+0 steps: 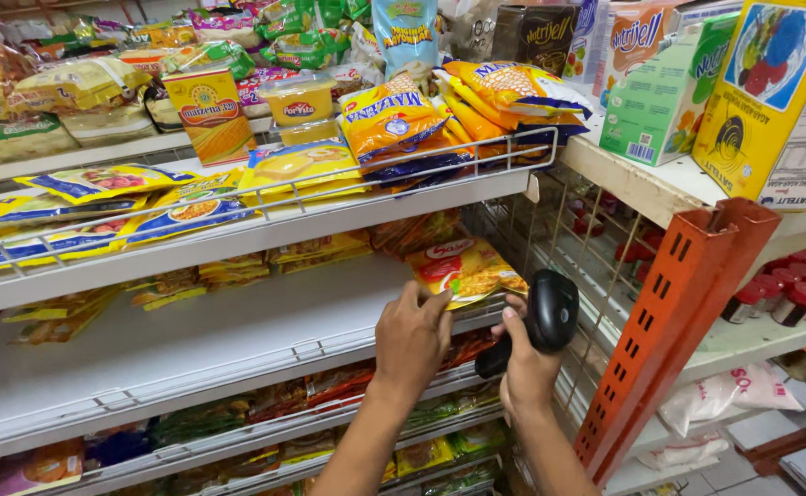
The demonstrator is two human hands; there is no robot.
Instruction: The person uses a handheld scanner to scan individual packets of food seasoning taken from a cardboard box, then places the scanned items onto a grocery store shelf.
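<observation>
White wire-railed shelf [191, 340] carries a yellow packet [462, 268] and flat yellow packets [237, 271].

Two hands show: the left hand [411, 338] and the right hand [524, 366]. One black scanner [546, 317] sits in the right fingers [513, 317]; one yellow packet [462, 268] lies just beyond the left fingertips [439, 303].
</observation>
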